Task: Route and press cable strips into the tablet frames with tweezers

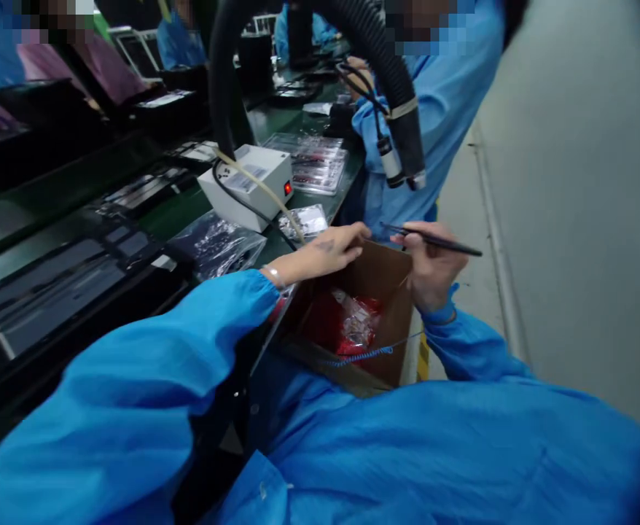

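Note:
My right hand is closed around a pair of black tweezers, whose tips point left. It is beside the right wall of an open cardboard box. My left hand reaches over the box's far left side, fingers slightly bent and thumb apart, with nothing visible in it. I cannot tell whether it touches the rim. Down in the box lie red material and a clear plastic bag with small contents. A coiled blue cord crosses the box's near side.
A white box-shaped device with a lit red switch stands on the green bench. Clear plastic bags and trays lie around it. A black ribbed hose hangs overhead. A person in blue stands close ahead.

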Action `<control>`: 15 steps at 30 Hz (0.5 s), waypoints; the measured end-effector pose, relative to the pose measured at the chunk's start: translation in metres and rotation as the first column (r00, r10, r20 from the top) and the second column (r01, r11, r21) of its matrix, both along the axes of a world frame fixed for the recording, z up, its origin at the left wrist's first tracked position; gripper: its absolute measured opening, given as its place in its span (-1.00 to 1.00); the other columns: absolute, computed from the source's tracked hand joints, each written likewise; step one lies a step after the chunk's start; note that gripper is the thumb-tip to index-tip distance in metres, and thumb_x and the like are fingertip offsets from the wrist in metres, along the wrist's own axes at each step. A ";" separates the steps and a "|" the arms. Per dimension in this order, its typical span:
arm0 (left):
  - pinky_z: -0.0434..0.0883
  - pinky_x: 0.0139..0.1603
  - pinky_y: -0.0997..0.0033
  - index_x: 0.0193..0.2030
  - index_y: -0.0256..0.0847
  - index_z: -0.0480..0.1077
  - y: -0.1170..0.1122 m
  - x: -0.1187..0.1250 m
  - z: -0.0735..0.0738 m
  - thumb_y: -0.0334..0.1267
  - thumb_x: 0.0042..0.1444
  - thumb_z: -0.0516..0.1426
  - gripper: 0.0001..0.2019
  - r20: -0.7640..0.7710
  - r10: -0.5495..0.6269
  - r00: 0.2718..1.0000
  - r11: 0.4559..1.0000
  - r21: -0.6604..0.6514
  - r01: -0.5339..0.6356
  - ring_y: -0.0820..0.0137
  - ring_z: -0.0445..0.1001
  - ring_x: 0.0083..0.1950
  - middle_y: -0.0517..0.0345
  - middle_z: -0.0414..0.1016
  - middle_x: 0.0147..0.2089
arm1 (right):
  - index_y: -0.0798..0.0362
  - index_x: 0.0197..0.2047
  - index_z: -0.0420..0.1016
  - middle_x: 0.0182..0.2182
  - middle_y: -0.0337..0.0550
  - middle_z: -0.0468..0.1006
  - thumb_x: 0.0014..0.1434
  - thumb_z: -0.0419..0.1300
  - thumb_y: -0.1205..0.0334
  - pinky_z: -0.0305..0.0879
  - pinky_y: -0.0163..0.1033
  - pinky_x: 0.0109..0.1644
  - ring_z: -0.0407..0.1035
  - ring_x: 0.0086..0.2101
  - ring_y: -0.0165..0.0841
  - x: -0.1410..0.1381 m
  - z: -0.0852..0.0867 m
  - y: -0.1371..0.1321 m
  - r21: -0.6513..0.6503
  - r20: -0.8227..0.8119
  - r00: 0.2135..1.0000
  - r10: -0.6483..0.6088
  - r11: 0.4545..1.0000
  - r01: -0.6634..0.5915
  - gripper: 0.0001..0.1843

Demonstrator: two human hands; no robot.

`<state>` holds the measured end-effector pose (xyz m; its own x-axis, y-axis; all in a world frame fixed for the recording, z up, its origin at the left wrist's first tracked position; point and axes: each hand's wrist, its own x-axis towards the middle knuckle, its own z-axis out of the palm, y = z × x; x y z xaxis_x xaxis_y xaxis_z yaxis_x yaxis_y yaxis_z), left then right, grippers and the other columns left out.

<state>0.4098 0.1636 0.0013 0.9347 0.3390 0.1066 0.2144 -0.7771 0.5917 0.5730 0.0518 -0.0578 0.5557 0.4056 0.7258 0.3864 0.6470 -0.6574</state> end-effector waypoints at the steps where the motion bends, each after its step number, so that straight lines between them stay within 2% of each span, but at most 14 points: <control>1: 0.42 0.25 0.14 0.25 -0.27 0.25 0.001 0.022 -0.006 -0.40 0.34 0.03 -0.64 0.071 0.066 0.995 0.979 -0.200 -0.050 0.20 0.45 0.26 -0.20 0.45 0.24 | -0.07 -0.19 0.65 -0.34 -0.28 0.60 0.20 0.40 0.12 0.55 -0.24 -0.11 0.53 -0.30 -0.43 0.009 -0.006 0.004 -0.012 -0.241 0.969 0.058 0.998 -0.063 -0.87; 2: 0.42 0.27 0.14 0.35 -0.25 0.16 0.001 0.039 -0.010 -0.37 0.37 0.00 -0.58 0.100 0.102 0.990 0.943 -0.325 -0.065 0.22 0.39 0.34 -0.22 0.37 0.34 | -0.05 -0.20 0.62 -0.36 -0.30 0.58 0.19 0.39 0.04 0.57 -0.26 -0.11 0.53 -0.31 -0.45 0.018 -0.012 0.010 -0.006 -0.430 0.894 0.125 0.990 -0.141 -0.81; 3: 0.42 0.29 0.14 0.41 -0.24 0.06 -0.001 0.053 -0.013 -0.35 0.39 -0.03 -0.53 0.110 0.121 0.987 0.909 -0.412 -0.065 0.23 0.33 0.41 -0.23 0.27 0.42 | -0.04 -0.22 0.60 -0.38 -0.32 0.57 0.18 0.40 -0.02 0.58 -0.27 -0.08 0.53 -0.31 -0.47 0.026 -0.018 0.016 0.002 -0.547 0.818 0.176 0.978 -0.209 -0.76; 5: 0.42 0.30 0.16 0.48 -0.23 -0.07 -0.008 0.066 -0.014 -0.32 0.43 -0.09 -0.48 0.113 0.104 0.988 0.879 -0.475 -0.038 0.25 0.25 0.47 -0.24 0.13 0.51 | -0.04 -0.27 0.57 -0.39 -0.35 0.57 0.14 0.43 -0.06 0.59 -0.30 -0.04 0.54 -0.28 -0.50 0.043 -0.028 0.028 0.033 -0.640 0.724 0.257 0.950 -0.309 -0.71; 6: 0.41 0.32 0.17 0.49 -0.24 -0.09 -0.013 0.066 -0.012 -0.31 0.43 -0.09 -0.47 0.118 0.099 0.988 0.864 -0.502 -0.027 0.25 0.23 0.48 -0.23 0.09 0.52 | -0.05 -0.29 0.56 -0.38 -0.38 0.58 0.13 0.44 -0.03 0.59 -0.34 -0.05 0.55 -0.27 -0.51 0.051 -0.033 0.034 0.089 -0.674 0.664 0.324 0.928 -0.363 -0.73; 7: 0.40 0.34 0.17 0.49 -0.23 -0.09 -0.018 0.061 -0.011 -0.30 0.42 -0.08 -0.46 0.120 0.101 0.988 0.850 -0.526 -0.023 0.25 0.23 0.49 -0.23 0.08 0.53 | -0.05 -0.30 0.55 -0.38 -0.40 0.60 0.12 0.46 0.03 0.59 -0.36 -0.06 0.55 -0.26 -0.53 0.058 -0.036 0.039 0.207 -0.724 0.524 0.449 0.866 -0.456 -0.77; 8: 0.39 0.35 0.17 0.49 -0.22 -0.08 -0.023 0.050 -0.008 -0.29 0.42 -0.06 -0.45 0.124 0.105 0.987 0.835 -0.549 -0.020 0.24 0.25 0.48 -0.22 0.09 0.53 | -0.07 -0.32 0.55 -0.39 -0.42 0.61 0.12 0.47 0.13 0.59 -0.37 -0.07 0.54 -0.26 -0.53 0.064 -0.038 0.042 0.366 -0.751 0.304 0.586 0.753 -0.547 -0.82; 9: 0.38 0.35 0.15 0.49 -0.21 -0.06 -0.028 0.035 -0.006 -0.27 0.41 -0.03 -0.45 0.131 0.105 0.986 0.820 -0.573 -0.011 0.23 0.28 0.46 -0.22 0.12 0.52 | -0.11 -0.33 0.56 -0.40 -0.42 0.62 0.13 0.46 0.24 0.59 -0.36 -0.07 0.54 -0.26 -0.51 0.068 -0.038 0.043 0.548 -0.722 0.028 0.691 0.596 -0.587 -0.85; 10: 0.38 0.36 0.14 0.48 -0.21 -0.04 -0.034 0.015 -0.003 -0.26 0.40 0.00 -0.44 0.140 0.101 0.985 0.806 -0.591 0.001 0.22 0.31 0.44 -0.23 0.17 0.49 | -0.15 -0.35 0.56 -0.42 -0.42 0.63 0.13 0.43 0.36 0.58 -0.32 -0.08 0.53 -0.26 -0.48 0.070 -0.036 0.043 0.716 -0.632 -0.251 0.734 0.428 -0.551 -0.80; 11: 0.37 0.36 0.12 0.47 -0.21 0.00 -0.039 -0.009 0.001 -0.26 0.38 0.02 -0.44 0.145 0.101 0.984 0.800 -0.600 0.007 0.20 0.34 0.41 -0.23 0.23 0.46 | -0.19 -0.37 0.56 -0.44 -0.41 0.63 0.13 0.40 0.45 0.57 -0.28 -0.07 0.52 -0.27 -0.45 0.069 -0.033 0.040 0.845 -0.502 -0.483 0.718 0.290 -0.448 -0.72; 12: 0.38 0.34 0.11 0.45 -0.21 0.05 -0.045 -0.037 0.006 -0.26 0.37 0.04 -0.45 0.146 0.105 0.984 0.802 -0.598 0.003 0.19 0.37 0.39 -0.23 0.29 0.42 | -0.23 -0.38 0.56 -0.44 -0.38 0.64 0.13 0.36 0.53 0.55 -0.25 -0.05 0.50 -0.27 -0.42 0.066 -0.029 0.036 0.929 -0.364 -0.644 0.673 0.208 -0.307 -0.64; 13: 0.40 0.32 0.13 0.43 -0.21 0.11 -0.051 -0.069 0.012 -0.25 0.36 0.06 -0.47 0.129 0.119 0.984 0.817 -0.576 -0.023 0.20 0.40 0.36 -0.21 0.35 0.38 | -0.26 -0.37 0.57 -0.40 -0.37 0.66 0.12 0.35 0.56 0.53 -0.23 -0.01 0.50 -0.24 -0.40 0.060 -0.024 0.031 0.980 -0.197 -0.754 0.627 0.160 -0.123 -0.60; 14: 0.42 0.29 0.16 0.40 -0.21 0.19 -0.058 -0.102 0.020 -0.24 0.36 0.07 -0.51 0.095 0.150 0.984 0.842 -0.534 -0.077 0.21 0.44 0.32 -0.17 0.41 0.34 | -0.25 -0.36 0.59 -0.33 -0.36 0.68 0.13 0.34 0.58 0.49 -0.24 0.08 0.50 -0.18 -0.43 0.052 -0.018 0.027 0.982 0.013 -0.839 0.544 0.151 0.113 -0.60; 15: 0.44 0.24 0.23 0.35 -0.20 0.26 -0.066 -0.137 0.028 -0.23 0.37 0.08 -0.56 0.050 0.195 0.980 0.870 -0.470 -0.149 0.24 0.48 0.27 -0.11 0.46 0.29 | -0.22 -0.35 0.60 -0.24 -0.32 0.68 0.18 0.30 0.56 0.45 -0.27 0.13 0.50 -0.08 -0.45 0.043 -0.013 0.025 0.910 0.252 -0.860 0.443 0.192 0.366 -0.62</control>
